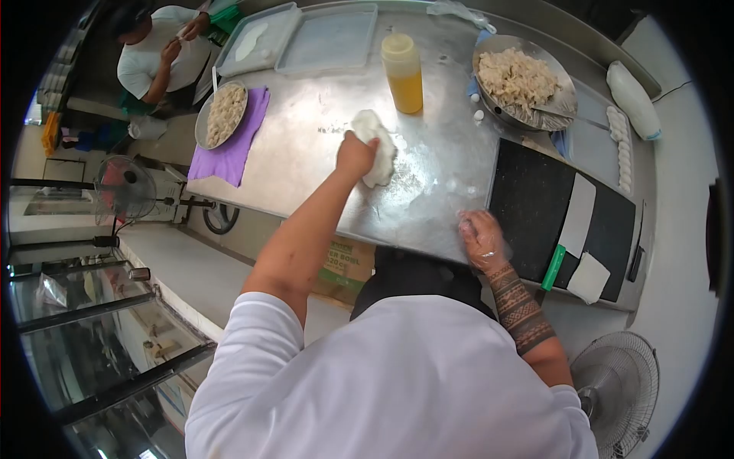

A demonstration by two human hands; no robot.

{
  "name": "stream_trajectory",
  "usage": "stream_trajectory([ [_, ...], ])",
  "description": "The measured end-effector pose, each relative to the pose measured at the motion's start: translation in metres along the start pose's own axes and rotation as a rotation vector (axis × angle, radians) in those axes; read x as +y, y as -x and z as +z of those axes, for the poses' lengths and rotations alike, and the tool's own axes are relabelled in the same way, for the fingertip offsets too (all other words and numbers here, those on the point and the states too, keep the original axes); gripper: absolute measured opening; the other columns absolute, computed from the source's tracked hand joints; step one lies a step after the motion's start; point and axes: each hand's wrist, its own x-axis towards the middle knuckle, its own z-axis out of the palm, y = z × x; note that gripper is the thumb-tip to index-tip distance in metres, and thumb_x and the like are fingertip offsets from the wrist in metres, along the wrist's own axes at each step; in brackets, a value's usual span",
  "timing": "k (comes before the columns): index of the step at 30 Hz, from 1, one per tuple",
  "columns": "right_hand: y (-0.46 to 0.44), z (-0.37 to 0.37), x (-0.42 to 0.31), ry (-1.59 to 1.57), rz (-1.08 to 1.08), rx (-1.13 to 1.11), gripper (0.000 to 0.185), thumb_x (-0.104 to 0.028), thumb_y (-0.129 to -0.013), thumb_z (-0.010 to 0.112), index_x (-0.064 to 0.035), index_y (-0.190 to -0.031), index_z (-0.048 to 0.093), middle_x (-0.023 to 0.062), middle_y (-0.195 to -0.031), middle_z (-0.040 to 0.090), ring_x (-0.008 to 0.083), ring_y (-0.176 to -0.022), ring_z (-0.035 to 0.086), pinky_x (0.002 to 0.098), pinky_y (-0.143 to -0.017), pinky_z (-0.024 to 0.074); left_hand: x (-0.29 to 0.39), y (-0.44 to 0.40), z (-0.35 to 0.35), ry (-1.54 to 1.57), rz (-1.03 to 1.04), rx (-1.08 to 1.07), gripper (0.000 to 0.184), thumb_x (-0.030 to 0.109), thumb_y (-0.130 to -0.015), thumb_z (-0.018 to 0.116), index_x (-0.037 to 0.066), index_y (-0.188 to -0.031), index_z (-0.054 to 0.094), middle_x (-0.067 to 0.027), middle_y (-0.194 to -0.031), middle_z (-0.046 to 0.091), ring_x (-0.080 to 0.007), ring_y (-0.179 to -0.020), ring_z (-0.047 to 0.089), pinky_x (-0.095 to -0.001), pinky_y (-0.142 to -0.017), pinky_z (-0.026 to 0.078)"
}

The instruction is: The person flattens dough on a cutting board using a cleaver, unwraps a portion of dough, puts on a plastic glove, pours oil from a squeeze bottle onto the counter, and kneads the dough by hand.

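White piece [384, 155], partly covered by my left hand [357, 156]; cloth or dough, cannot tell. Palm of my right hand [482, 239], out of sight. Cardboard box [345, 277], partly hidden behind my left forearm [304, 226]. Object [183, 32] in a co-worker's hands [171, 52], too small to identify. Fan [625, 386], cut by lower edge.

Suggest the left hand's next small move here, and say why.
Perhaps slide the soft white wad, which looks like a cloth, over the dark specks beside it. The left hand has hold of it at the metal tabletop, and the right hand is by the near edge, out of that path.
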Motion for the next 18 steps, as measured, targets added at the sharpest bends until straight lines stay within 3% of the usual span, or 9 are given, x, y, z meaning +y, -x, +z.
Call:
stream_trajectory([
  [3, 0.002, 0.015, 0.024, -0.184, 0.295, 0.012, 0.040, -0.035, -0.106, 0.054, 0.0002, -0.117, 0.070, 0.0186, -0.113, 0.071, 0.0355, -0.106, 0.066, 0.0448, -0.096, 0.0492, 0.019, 0.037, -0.003, 0.102, 0.143, -0.187, 0.053, 0.035, -0.089, 0.079, -0.003, -0.118, 0.058, -0.0255, -0.109, 0.071, -0.0408, -0.101, 0.070, -0.0464, -0.087, 0.056],
  [4, -0.010, 0.012, 0.020, -0.534, 0.474, 0.060, 0.043, -0.036, -0.107, 0.051, 0.0009, -0.118, 0.071, 0.0173, -0.113, 0.072, 0.0331, -0.107, 0.066, 0.0434, -0.098, 0.0482, 0.015, 0.056, -0.002, 0.135, 0.282, -0.151, 0.049, 0.028, -0.086, 0.082, -0.002, -0.118, 0.058, -0.0243, -0.106, 0.070, -0.0408, -0.099, 0.069, -0.0465, -0.087, 0.055],
  [6, -0.048, 0.002, -0.001, -1.245, 0.822, 0.169, 0.051, -0.040, -0.110, 0.045, 0.0023, -0.119, 0.071, 0.0146, -0.114, 0.073, 0.0283, -0.110, 0.067, 0.0406, -0.103, 0.0462, 0.009, 0.094, -0.004, 0.207, 0.510, -0.065, 0.045, 0.010, -0.082, 0.079, -0.001, -0.120, 0.056, -0.0245, -0.118, 0.062, -0.0413, -0.110, 0.062, -0.0465, -0.096, 0.050],
  [9, -0.097, 0.019, -0.034, -1.400, 0.778, -0.005, 0.057, -0.044, -0.110, 0.042, 0.0046, -0.123, 0.070, 0.0110, -0.116, 0.074, 0.0228, -0.112, 0.067, 0.0368, -0.109, 0.0424, -0.008, 0.118, 0.014, 0.234, 0.812, -0.063, 0.048, -0.001, -0.076, 0.074, 0.001, -0.120, 0.055, -0.0232, -0.123, 0.057, -0.0439, -0.114, 0.055, -0.0489, -0.101, 0.046],
  [11, -0.114, 0.047, -0.043, -1.105, 0.496, -0.132, 0.052, -0.040, -0.109, 0.045, 0.0037, -0.123, 0.070, 0.0136, -0.117, 0.074, 0.0251, -0.113, 0.068, 0.0367, -0.109, 0.0435, -0.015, 0.125, 0.036, 0.228, 0.954, 0.043, 0.052, -0.007, -0.070, 0.069, 0.001, -0.120, 0.053, -0.0229, -0.122, 0.054, -0.0459, -0.114, 0.051, -0.0515, -0.102, 0.043],
  [12, -0.116, 0.060, -0.049, -0.953, 0.366, -0.193, 0.050, -0.039, -0.109, 0.046, 0.0033, -0.123, 0.070, 0.0150, -0.118, 0.074, 0.0262, -0.113, 0.068, 0.0367, -0.109, 0.0441, -0.017, 0.131, 0.044, 0.245, 0.846, 0.143, 0.051, -0.008, -0.072, 0.065, -0.001, -0.121, 0.052, -0.0253, -0.124, 0.053, -0.0466, -0.115, 0.051, -0.0519, -0.101, 0.044],
  [15, -0.121, 0.071, -0.083, -0.273, 0.141, -0.206, 0.042, -0.032, -0.106, 0.052, 0.0015, -0.124, 0.070, 0.0199, -0.123, 0.072, 0.0321, -0.116, 0.067, 0.0391, -0.108, 0.0466, -0.030, 0.111, 0.060, 0.186, 0.787, 0.183, 0.051, -0.005, -0.074, 0.065, -0.003, -0.123, 0.051, -0.0262, -0.126, 0.052, -0.0465, -0.117, 0.050, -0.0516, -0.102, 0.043],
  [16, -0.122, 0.076, -0.085, -0.225, 0.133, -0.217, 0.037, -0.029, -0.103, 0.057, 0.0000, -0.120, 0.072, 0.0223, -0.125, 0.070, 0.0371, -0.117, 0.065, 0.0416, -0.106, 0.0487, -0.035, 0.110, 0.058, 0.134, 0.809, 0.159, 0.055, -0.003, -0.076, 0.064, -0.004, -0.129, 0.049, -0.0267, -0.128, 0.051, -0.0473, -0.117, 0.050, -0.0516, -0.102, 0.043],
  [18, -0.117, 0.087, -0.081, -0.155, 0.071, -0.168, 0.036, -0.029, -0.102, 0.057, 0.0003, -0.117, 0.072, 0.0223, -0.123, 0.071, 0.0376, -0.115, 0.065, 0.0431, -0.103, 0.0498, -0.039, 0.115, 0.049, 0.128, 0.761, -0.002, 0.059, -0.003, -0.078, 0.064, -0.005, -0.134, 0.047, -0.0267, -0.131, 0.051, -0.0467, -0.121, 0.050, -0.0507, -0.105, 0.042],
])
